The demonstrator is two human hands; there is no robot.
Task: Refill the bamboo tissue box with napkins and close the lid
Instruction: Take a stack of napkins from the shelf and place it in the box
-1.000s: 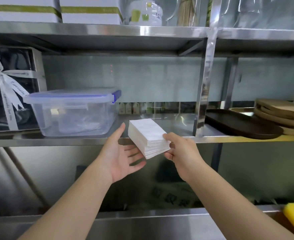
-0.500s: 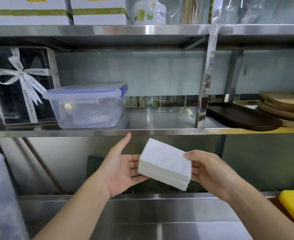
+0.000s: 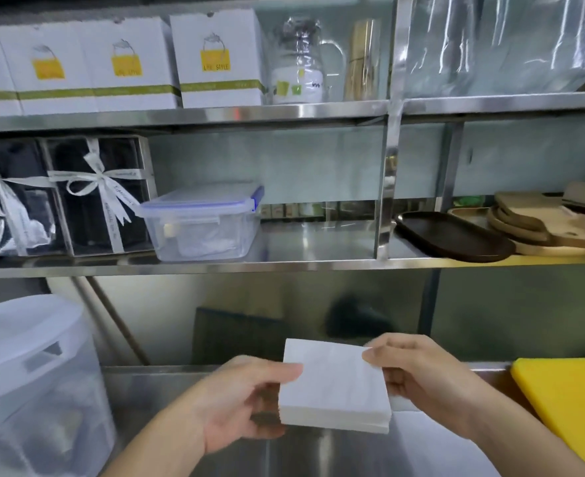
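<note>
A white stack of napkins (image 3: pixel 334 387) hangs low in the middle of the view, above the steel counter. My left hand (image 3: pixel 239 404) grips its left edge, thumb on top and fingers underneath. On the stack's right side, my right hand (image 3: pixel 418 376) pinches the far corner. The bamboo tissue box is not in view.
A steel shelf (image 3: pixel 284 263) runs across above the hands, holding a clear plastic container with a blue-clip lid (image 3: pixel 201 222), ribboned gift boxes (image 3: pixel 95 197), a dark oval tray (image 3: pixel 453 235) and wooden boards (image 3: pixel 542 222). A large translucent tub (image 3: pixel 33 383) stands left, a yellow board (image 3: pixel 570 404) right.
The napkin stack has come off the shelf and down toward the counter. My left hand, open beside it before, now grips it. The view has tilted to show more of the shelves.
</note>
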